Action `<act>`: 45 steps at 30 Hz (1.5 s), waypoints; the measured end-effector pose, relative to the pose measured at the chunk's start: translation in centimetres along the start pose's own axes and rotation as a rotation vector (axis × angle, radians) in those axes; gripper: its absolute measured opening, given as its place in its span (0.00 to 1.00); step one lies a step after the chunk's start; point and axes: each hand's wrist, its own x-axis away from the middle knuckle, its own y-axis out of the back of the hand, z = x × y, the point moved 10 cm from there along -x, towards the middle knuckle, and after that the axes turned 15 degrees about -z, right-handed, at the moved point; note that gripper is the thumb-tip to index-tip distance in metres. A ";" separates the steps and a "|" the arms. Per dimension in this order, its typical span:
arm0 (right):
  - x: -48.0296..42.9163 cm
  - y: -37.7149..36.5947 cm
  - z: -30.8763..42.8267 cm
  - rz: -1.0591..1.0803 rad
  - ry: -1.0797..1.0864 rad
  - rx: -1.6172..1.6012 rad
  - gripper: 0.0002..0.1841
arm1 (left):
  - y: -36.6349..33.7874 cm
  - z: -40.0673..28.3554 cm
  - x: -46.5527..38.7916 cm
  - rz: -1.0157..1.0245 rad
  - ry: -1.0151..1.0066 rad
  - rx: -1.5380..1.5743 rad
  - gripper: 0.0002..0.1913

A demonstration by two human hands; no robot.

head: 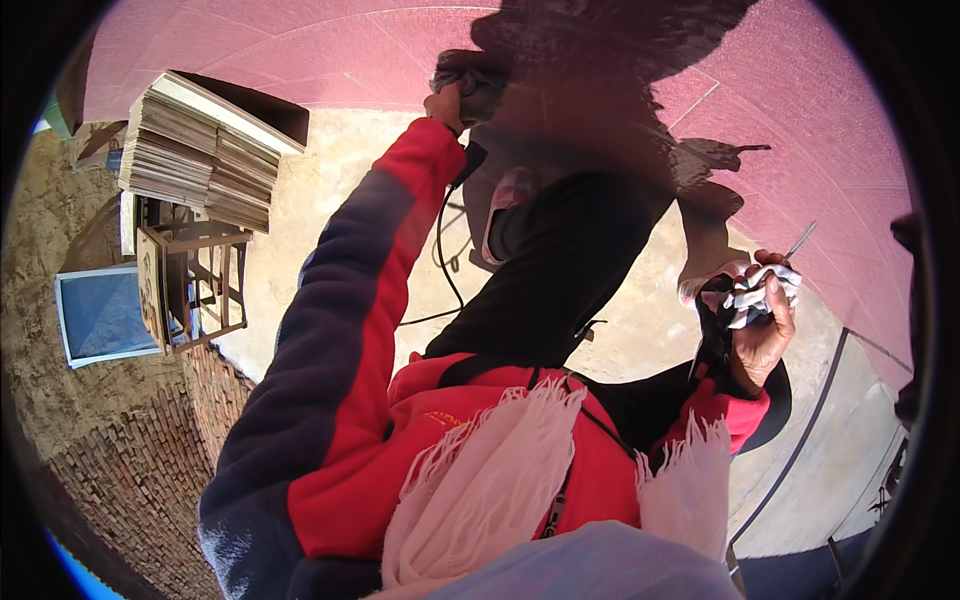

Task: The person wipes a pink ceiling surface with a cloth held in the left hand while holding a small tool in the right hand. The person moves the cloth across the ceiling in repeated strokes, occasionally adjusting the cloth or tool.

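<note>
My left hand reaches out to the far side and is closed around a dark crumpled cloth, which rests against a large pink surface marked with thin pale lines. My right hand, lower and off to the right, grips a wadded white and dark striped cloth. A thin metal rod juts out from between its fingers; the rest of it is hidden by the hand and cloth. Shadow covers the pink surface in front of me.
On the left, a stack of flat boards sits above a wooden stool-like frame, beside a blue panel with a pale border. Bricks lie further back. A black cord hangs from my left sleeve; a dark line crosses the ground at right.
</note>
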 end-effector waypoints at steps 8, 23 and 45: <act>0.4 -0.5 -0.1 -0.039 0.016 -0.021 0.20 | -1.1 -4.6 0.5 0.151 -0.430 -0.161 0.20; 0.2 0.5 0.5 0.041 0.066 -0.051 0.17 | -1.8 -21.1 14.7 0.446 -0.414 0.238 0.17; 1.6 -2.0 0.7 0.085 0.022 -0.026 0.17 | -0.5 -12.0 5.8 0.185 -0.213 0.195 0.18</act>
